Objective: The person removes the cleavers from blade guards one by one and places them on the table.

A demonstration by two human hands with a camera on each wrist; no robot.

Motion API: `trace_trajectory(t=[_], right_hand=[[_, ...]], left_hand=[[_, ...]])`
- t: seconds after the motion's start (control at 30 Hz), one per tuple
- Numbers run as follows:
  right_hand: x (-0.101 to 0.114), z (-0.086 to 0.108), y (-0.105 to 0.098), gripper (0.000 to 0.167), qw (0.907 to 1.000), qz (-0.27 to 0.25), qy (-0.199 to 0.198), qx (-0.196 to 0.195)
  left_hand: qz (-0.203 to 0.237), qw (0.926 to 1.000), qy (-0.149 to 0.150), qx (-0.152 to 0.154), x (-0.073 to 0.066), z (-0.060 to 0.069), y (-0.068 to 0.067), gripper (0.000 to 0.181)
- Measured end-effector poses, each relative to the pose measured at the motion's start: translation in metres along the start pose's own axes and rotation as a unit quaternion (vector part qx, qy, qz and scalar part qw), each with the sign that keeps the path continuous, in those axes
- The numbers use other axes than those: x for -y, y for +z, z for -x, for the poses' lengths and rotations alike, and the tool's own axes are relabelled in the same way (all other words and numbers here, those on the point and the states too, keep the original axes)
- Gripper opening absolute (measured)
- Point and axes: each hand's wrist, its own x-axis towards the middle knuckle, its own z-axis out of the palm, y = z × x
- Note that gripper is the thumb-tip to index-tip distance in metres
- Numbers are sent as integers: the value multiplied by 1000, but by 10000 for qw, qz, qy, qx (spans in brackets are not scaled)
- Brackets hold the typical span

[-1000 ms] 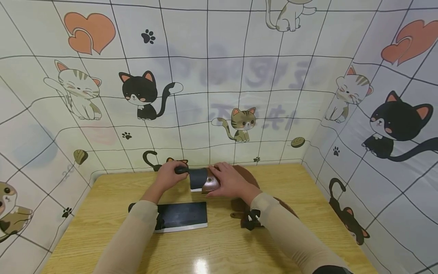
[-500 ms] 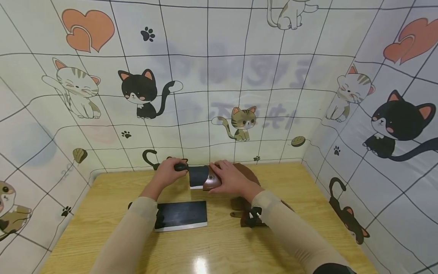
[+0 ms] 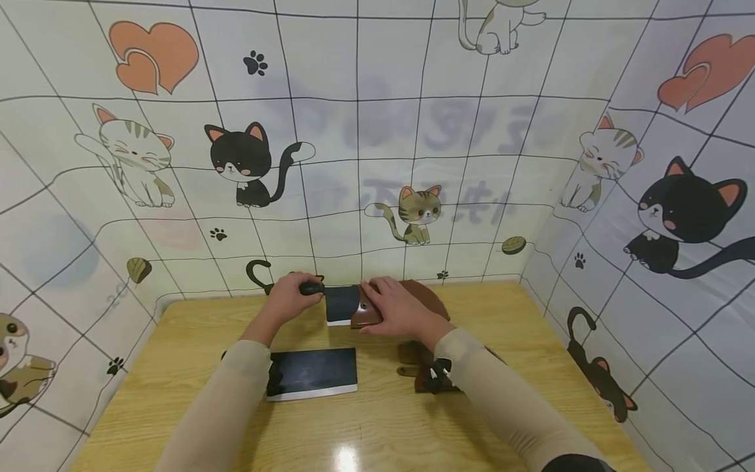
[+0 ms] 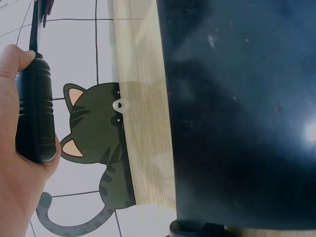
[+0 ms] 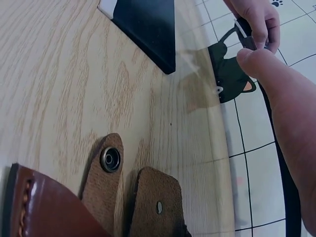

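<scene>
Near the table's back edge, a dark-bladed cleaver (image 3: 341, 304) lies partly inside a brown leather sheath (image 3: 367, 311). The left hand (image 3: 289, 301) grips its black handle (image 3: 310, 288), and the left wrist view shows the thumb along that handle (image 4: 37, 113). The right hand (image 3: 401, 308) holds the sheath from above, its fingers spread over the leather near the snap. In the right wrist view the right hand (image 5: 281, 98) appears at the right side, with the left hand (image 5: 259, 19) beyond it.
A second dark cleaver (image 3: 315, 371) lies in front of the left forearm. Below the right wrist lies another brown leather sheath (image 3: 421, 377); its snap strap (image 5: 104, 182) shows in the right wrist view. Cat-patterned cloth walls surround the wooden table (image 3: 354, 432).
The left hand and cleaver handle have shifted very slightly since a second ago. Both hands keep their holds, and the blade still shows outside the sheath by about the same amount.
</scene>
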Motion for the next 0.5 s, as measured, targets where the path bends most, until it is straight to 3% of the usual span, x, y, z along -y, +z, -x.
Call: trace_trajectory(t=[0.2,0.5], right_hand=[[-3,1,2,118,9997,-191,138,73],[-9,6,0,112,9994,-330,-1,75]], left_hand=[[15,10000,22,31,-1,1,0,44],[-81,9999,46,-57,5,6,0,35]])
